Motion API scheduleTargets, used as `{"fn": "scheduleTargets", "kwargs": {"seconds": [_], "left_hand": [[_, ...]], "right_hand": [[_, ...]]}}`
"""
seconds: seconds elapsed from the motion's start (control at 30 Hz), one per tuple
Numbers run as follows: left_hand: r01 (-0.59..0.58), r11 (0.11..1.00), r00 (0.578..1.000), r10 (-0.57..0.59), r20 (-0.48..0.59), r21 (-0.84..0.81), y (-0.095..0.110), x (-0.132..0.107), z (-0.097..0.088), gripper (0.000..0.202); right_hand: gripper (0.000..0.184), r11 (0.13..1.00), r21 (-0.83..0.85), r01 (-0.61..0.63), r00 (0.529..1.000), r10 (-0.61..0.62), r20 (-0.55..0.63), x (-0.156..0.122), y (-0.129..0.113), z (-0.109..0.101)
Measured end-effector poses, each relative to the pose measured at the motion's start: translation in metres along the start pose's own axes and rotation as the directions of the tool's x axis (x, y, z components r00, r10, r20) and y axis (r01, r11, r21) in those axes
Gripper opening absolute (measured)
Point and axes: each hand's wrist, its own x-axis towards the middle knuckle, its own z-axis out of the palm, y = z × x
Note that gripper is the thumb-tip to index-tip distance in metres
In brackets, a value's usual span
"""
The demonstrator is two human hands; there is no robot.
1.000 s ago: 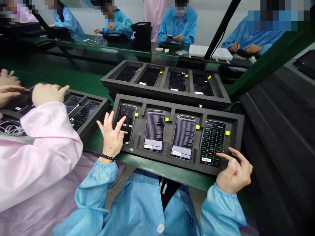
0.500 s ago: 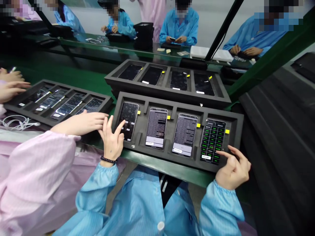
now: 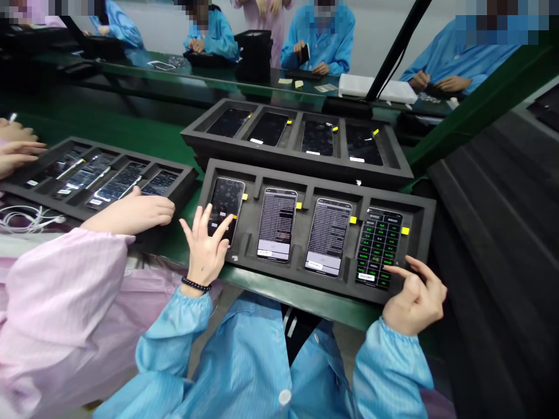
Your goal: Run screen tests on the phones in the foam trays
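Observation:
A black foam tray (image 3: 248,265) lies in front of me with smartphones in its compartments. My left hand (image 3: 205,250) is open over the leftmost phone (image 3: 227,195), its index fingertip at the dark screen, which shows a few small light labels and an orange spot. Two middle phones, one left (image 3: 276,224) and one right (image 3: 328,235), display dense lines of text above a grey panel. My right hand (image 3: 414,299) holds nothing; its index finger points onto the lower right of the rightmost phone (image 3: 378,247), whose screen shows a grid with green entries. Yellow tabs stick out beside the phones.
Behind stands another foam tray (image 3: 297,152) of dark phones. On the left, a co-worker's hand (image 3: 135,212) is near a third tray (image 3: 187,180), with white cables (image 3: 28,220) beside it. Stacked black foam (image 3: 493,262) borders the right. Other people sit across the bench.
My left index finger has shifted right across the leftmost phone, where an orange spot now shows. The co-worker's hand beside mine has drawn back left and curled. My right hand has hardly moved.

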Motion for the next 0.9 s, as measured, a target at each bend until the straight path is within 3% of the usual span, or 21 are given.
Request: {"fn": "scheduleTargets", "kwargs": {"seconds": [0.13, 0.3, 0.47, 0.67, 0.9], "left_hand": [[0.075, 0.997, 0.992, -0.076, -0.096, -0.018, -0.006, -0.003, -0.005, 0.061], [0.094, 0.995, 0.995, -0.094, -0.020, -0.013, -0.011, -0.006, -0.007, 0.058], [0.108, 0.994, 0.989, -0.108, -0.099, -0.014, -0.016, -0.015, -0.007, 0.058], [0.105, 0.994, 0.990, -0.107, -0.095, -0.021, -0.022, -0.025, -0.005, 0.059], [0.083, 0.996, 0.991, -0.084, -0.106, -0.017, -0.017, -0.018, -0.003, 0.060]], "right_hand": [[0.048, 1.000, 0.001, -0.004, 1.000, 0.004, 0.002, 0.000, 0.000, 0.000], [0.050, 1.000, -0.003, -0.003, 1.000, 0.003, 0.003, -0.001, 0.001, 0.000], [0.047, 1.000, -0.005, -0.013, 1.000, 0.013, 0.010, -0.002, 0.001, 0.000], [0.048, 0.999, -0.014, -0.034, 0.999, 0.034, 0.019, -0.001, 0.000, 0.000], [0.049, 0.999, -0.019, -0.039, 0.999, 0.039, 0.018, -0.001, 0.000, 0.000]]}}
